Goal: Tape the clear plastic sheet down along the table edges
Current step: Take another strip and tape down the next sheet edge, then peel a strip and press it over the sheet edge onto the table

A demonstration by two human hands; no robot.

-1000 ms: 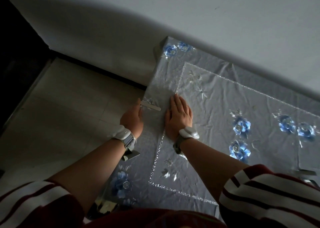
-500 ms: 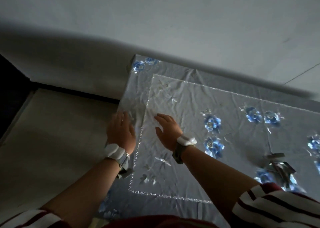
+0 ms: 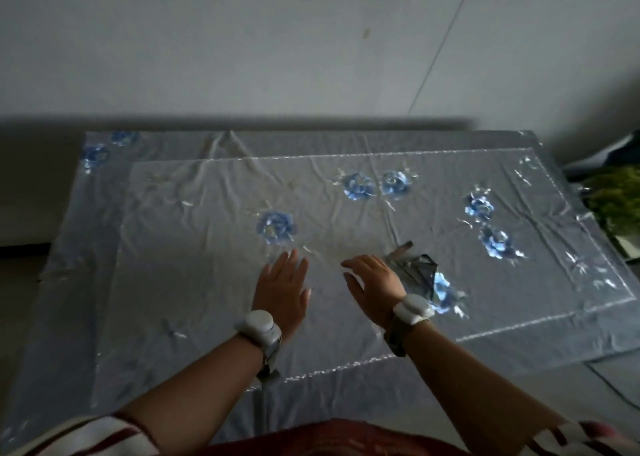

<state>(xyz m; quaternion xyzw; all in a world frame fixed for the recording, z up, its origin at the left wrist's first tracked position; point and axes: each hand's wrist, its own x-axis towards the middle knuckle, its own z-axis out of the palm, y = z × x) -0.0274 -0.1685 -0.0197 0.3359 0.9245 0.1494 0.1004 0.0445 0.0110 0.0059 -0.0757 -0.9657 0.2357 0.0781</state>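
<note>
A clear plastic sheet point(image 3: 194, 247) with printed blue flowers and a silver border line covers the whole table point(image 3: 69, 240) and hangs over its left and near edges. My left hand point(image 3: 282, 291) hovers flat over the middle of the sheet, fingers spread, holding nothing. My right hand point(image 3: 372, 284) is beside it, fingers apart and empty, reaching toward a dark crumpled bundle of tape strips point(image 3: 415, 268) that lies on the sheet just to its right. Both wrists carry white bands.
The table stands against a pale wall point(image 3: 311, 57) with a thin cable running down it. Green and dark items point(image 3: 616, 199) sit past the table's right end. The floor shows at the far left.
My view has swung right from the table's left edge to its middle. Both hands left the left edge and moved over the centre of the sheet, the right one nearing the tape bundle.
</note>
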